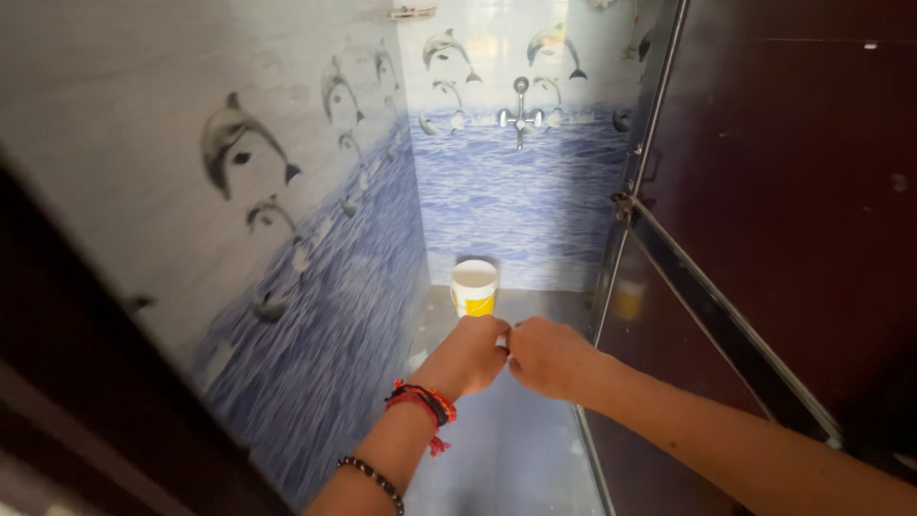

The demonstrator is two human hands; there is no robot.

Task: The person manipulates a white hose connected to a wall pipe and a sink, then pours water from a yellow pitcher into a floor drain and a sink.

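Whatever the fists pinch between them is hidden; left hand [470, 352] and right hand [552, 357] meet knuckle to knuckle, fingers clenched, above the bucket [474, 287].

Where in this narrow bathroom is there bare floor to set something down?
Bare floor runs from below the hands to the white and yellow bucket, between the dolphin-tiled wall and the dark door. It is tight at the far end, where the bucket stands under the tap. The left hand and right hand meet, fists closed, above the near floor.
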